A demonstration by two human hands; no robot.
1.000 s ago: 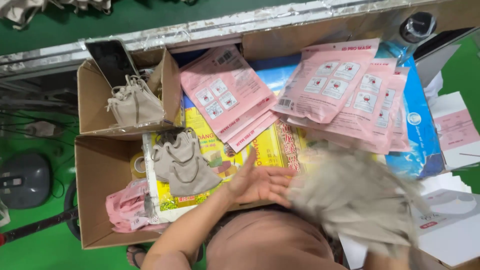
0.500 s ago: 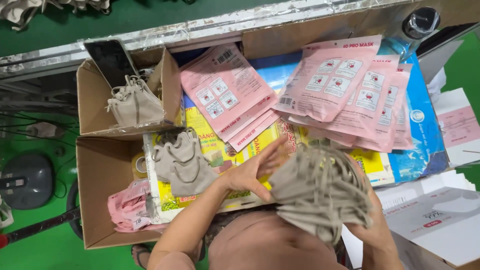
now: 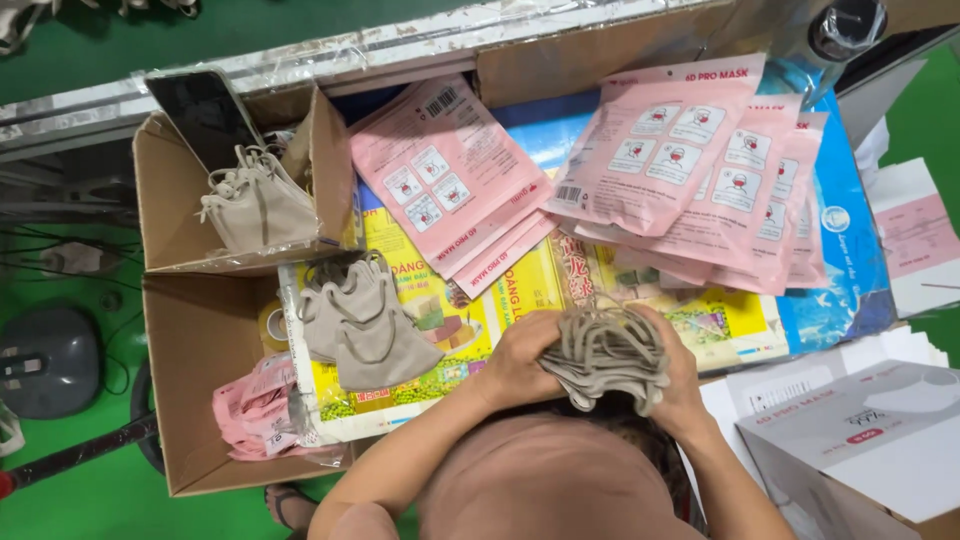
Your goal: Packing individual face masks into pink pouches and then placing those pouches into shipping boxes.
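Fanning behind both hands (image 3: pixel 520 355) (bunched grey masks (image 3: pixel 605 355)): pink pouches (image 3: pixel 660 160).

Lots of packaging here. Two fanned stacks of flat pink pouches: one stack (image 3: pixel 450 190) up the middle, tilted, with little white picture panels and a barcode, and a bigger stack (image 3: pixel 700 175) to the right, spread over a blue sheet (image 3: pixel 850 270). Under it all lies a yellow printed sheet (image 3: pixel 500 300) with green and red bits. Two open brown cartons on the left, the upper carton (image 3: pixel 170 210) with a dark phone screen (image 3: pixel 205 115) leaning in it, the lower carton (image 3: pixel 200 400) holding crumpled pink wrappers (image 3: pixel 255 410). A white box (image 3: pixel 860 440) sits bottom right, and a white-and-pink card (image 3: pixel 920 235) lies at the far right.
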